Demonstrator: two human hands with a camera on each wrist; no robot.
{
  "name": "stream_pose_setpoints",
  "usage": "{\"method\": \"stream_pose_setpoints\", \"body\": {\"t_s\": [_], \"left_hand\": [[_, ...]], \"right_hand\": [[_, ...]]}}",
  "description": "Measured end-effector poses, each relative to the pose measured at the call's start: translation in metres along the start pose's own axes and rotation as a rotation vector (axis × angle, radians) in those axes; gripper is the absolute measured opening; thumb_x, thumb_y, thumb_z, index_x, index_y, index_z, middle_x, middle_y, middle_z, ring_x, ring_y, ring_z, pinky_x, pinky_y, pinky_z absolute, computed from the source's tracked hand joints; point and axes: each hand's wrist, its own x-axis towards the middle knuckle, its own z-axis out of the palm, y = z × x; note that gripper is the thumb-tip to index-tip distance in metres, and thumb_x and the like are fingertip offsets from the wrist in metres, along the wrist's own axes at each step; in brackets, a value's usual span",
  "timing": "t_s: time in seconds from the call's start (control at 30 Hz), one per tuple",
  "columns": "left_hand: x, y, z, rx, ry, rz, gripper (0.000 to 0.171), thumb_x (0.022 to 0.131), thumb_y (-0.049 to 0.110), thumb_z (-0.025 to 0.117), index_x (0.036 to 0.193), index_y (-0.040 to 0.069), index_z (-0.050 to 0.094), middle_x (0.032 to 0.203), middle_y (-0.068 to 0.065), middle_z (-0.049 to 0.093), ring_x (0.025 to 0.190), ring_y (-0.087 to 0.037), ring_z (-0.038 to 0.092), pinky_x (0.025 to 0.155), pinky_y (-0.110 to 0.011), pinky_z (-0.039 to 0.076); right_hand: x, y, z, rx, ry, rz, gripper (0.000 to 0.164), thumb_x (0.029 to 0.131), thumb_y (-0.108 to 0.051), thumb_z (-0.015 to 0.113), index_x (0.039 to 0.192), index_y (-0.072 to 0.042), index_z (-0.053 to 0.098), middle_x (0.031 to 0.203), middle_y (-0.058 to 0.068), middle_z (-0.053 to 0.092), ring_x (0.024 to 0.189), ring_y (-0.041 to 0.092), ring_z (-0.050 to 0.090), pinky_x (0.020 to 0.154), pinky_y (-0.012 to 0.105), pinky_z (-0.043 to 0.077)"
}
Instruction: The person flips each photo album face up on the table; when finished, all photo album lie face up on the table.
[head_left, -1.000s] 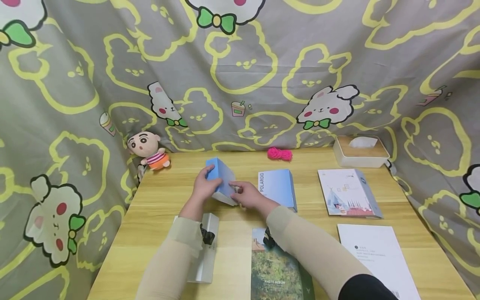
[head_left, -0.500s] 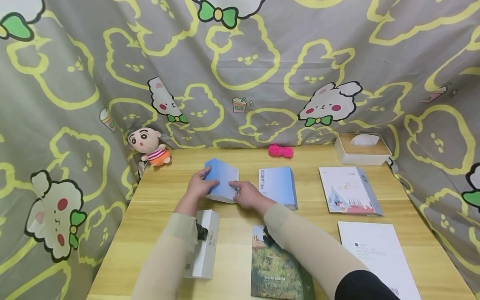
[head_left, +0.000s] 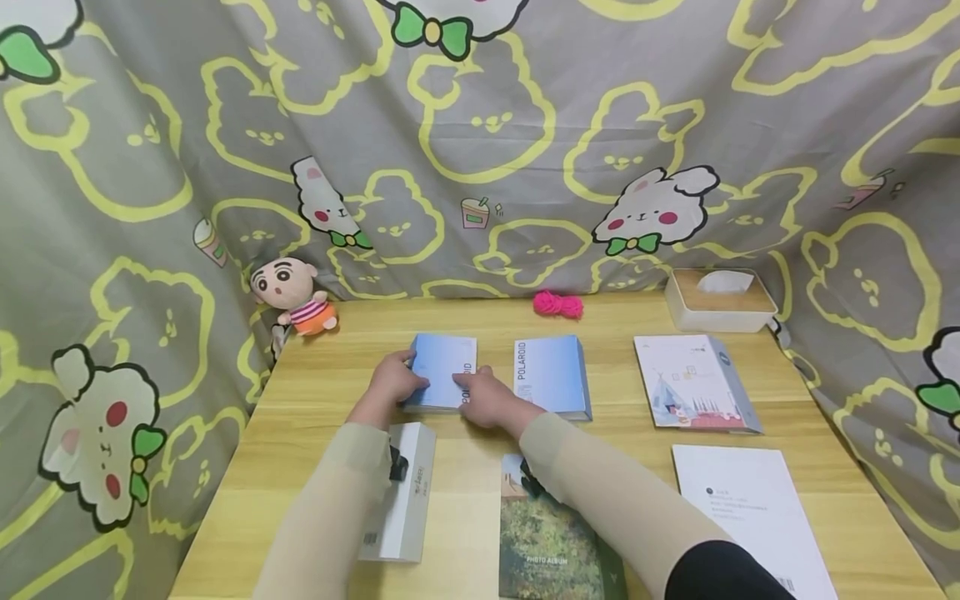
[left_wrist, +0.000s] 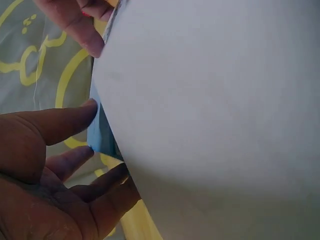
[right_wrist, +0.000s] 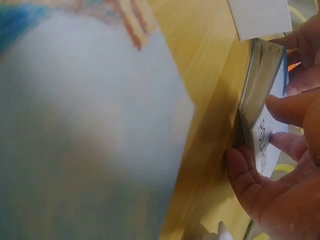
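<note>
Both hands hold a thick blue photo album [head_left: 444,354] marked POLAROID, low over the left middle of the table. My left hand [head_left: 393,380] grips its left edge, thumb on the cover. On the opposite side, my right hand [head_left: 491,398] grips the lower right corner, with fingers across part of the lettering. The right wrist view shows the album's page edges [right_wrist: 265,65] facing the camera, the right thumb on the cover and fingers around the edge. In the left wrist view a large pale surface [left_wrist: 210,110] hides most of the album.
Right of the hands lies a matching blue album [head_left: 555,375]. A white album [head_left: 405,500] lies under the left forearm, a green PHOTO ALBUM [head_left: 551,542] under the right. Farther right are an illustrated album [head_left: 690,383] and a white book [head_left: 750,508]. Behind stand a doll [head_left: 300,296], pink yarn [head_left: 558,305] and a tissue box [head_left: 722,312].
The blue album has come down from a tilted, raised position to lie nearly flat, its cover now facing up and squared beside the matching one. Both hands have kept hold of it.
</note>
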Motion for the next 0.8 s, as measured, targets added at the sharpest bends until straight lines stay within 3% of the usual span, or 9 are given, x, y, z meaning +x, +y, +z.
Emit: {"method": "stream_pose_setpoints", "body": {"t_s": [0.13, 0.37, 0.6, 0.8], "left_hand": [[0.0002, 0.0032, -0.0005, 0.017, -0.001, -0.028, 0.076, 0.092, 0.005, 0.078, 0.159, 0.000, 0.042, 0.159, -0.030, 0.044, 0.141, -0.046, 0.049, 0.116, -0.056, 0.042], [-0.0006, 0.0014, -0.0023, 0.019, 0.000, -0.028, 0.074, 0.092, 0.002, 0.078, 0.159, 0.005, 0.046, 0.162, -0.029, 0.040, 0.144, -0.047, 0.044, 0.116, -0.056, 0.041], [-0.0031, 0.0022, -0.0039, 0.021, -0.024, -0.042, 0.073, 0.093, 0.003, 0.078, 0.159, 0.007, 0.048, 0.163, -0.029, 0.038, 0.143, -0.046, 0.046, 0.114, -0.056, 0.044], [0.0001, 0.0033, -0.0044, 0.041, -0.047, -0.065, 0.072, 0.094, 0.004, 0.078, 0.160, 0.009, 0.047, 0.162, -0.031, 0.038, 0.133, -0.045, 0.054, 0.100, -0.054, 0.057]], "right_hand": [[-0.0020, -0.0035, -0.0026, -0.035, -0.037, -0.005, 0.066, 0.102, -0.019, 0.068, 0.162, -0.012, 0.044, 0.156, 0.030, 0.041, 0.126, 0.035, 0.059, 0.114, 0.047, 0.046], [-0.0039, -0.0002, -0.0031, -0.048, -0.050, -0.054, 0.069, 0.102, -0.022, 0.070, 0.160, 0.000, 0.042, 0.164, 0.027, 0.037, 0.149, 0.039, 0.042, 0.125, 0.046, 0.032], [-0.0045, -0.0008, -0.0062, -0.029, -0.074, -0.081, 0.070, 0.102, -0.020, 0.070, 0.160, 0.005, 0.039, 0.167, 0.025, 0.034, 0.155, 0.037, 0.033, 0.127, 0.045, 0.025], [-0.0070, -0.0019, -0.0080, -0.008, -0.087, -0.072, 0.073, 0.103, -0.025, 0.069, 0.161, 0.004, 0.036, 0.169, 0.025, 0.028, 0.156, 0.038, 0.029, 0.128, 0.046, 0.023]]}}
